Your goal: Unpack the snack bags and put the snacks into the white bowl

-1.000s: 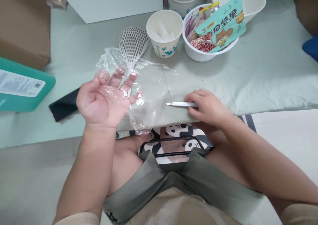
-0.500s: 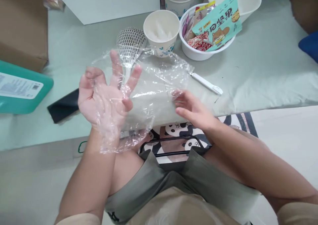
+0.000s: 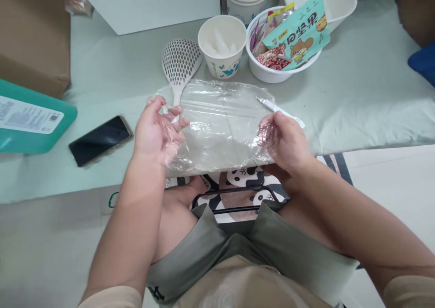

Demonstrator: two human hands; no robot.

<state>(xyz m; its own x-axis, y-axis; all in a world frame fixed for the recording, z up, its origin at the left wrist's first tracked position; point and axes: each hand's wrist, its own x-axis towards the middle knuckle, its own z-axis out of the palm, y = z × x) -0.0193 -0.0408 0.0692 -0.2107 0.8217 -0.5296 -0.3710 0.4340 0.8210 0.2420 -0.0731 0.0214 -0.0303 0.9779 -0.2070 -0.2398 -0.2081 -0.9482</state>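
A clear, crinkled plastic film bag or cover (image 3: 224, 126) is stretched between my two hands, above the front of the table. My left hand (image 3: 152, 133) grips its left end with curled fingers, partly covered by the film. On the opposite side, my right hand (image 3: 290, 138) closes on the film's edge, the thumb on top and the fingers inside the plastic. Just beyond the film lies a white skimmer (image 3: 181, 61), its handle partly behind the film and my left fingers. A slim white knife or pen-like tool (image 3: 287, 112) lies close behind my right hand.
A paper cup (image 3: 222, 45) holding translucent pieces stands near a white bowl (image 3: 272, 75) of snack packets. Stacked cups (image 3: 247, 2) are behind. A phone (image 3: 100, 140), a green container (image 3: 37, 138) and a cardboard box (image 3: 32, 40) are at left. The table edge crosses below my hands.
My left hand has moved right and down, its spread fingers now curled on the film. My right hand has shifted right and closed on the other edge. The film is now stretched wide and lower.
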